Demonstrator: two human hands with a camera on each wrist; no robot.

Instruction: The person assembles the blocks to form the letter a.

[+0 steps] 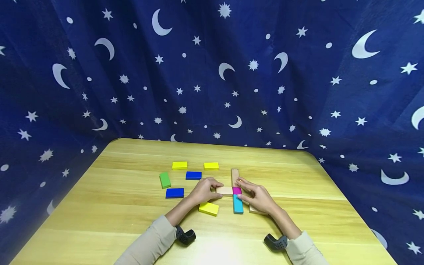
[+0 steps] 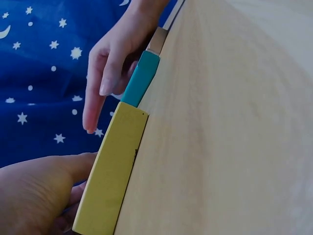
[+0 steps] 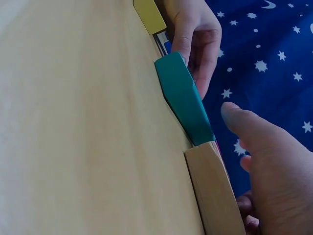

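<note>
At the middle of the table, my left hand (image 1: 204, 190) pinches a plain wooden block (image 1: 225, 191) between thumb and fingers. That block's right end meets a magenta block (image 1: 236, 190). Over the magenta block is my right hand (image 1: 256, 198), fingers mostly extended and partly covering it; the thumb shows raised above the blocks in the right wrist view. A cyan block (image 1: 237, 205) runs toward me from the magenta one. Another plain wooden block (image 1: 235, 177) runs away from it, its near end by the right fingertips.
A yellow block (image 1: 208, 209) lies near the left wrist, and a plain block (image 1: 257, 210) lies partly under the right one. Farther left are blue blocks (image 1: 174, 193) (image 1: 193, 175), a green block (image 1: 165, 180) and yellow blocks (image 1: 179, 165) (image 1: 211, 166). A star-patterned curtain (image 1: 212, 73) hangs behind the table.
</note>
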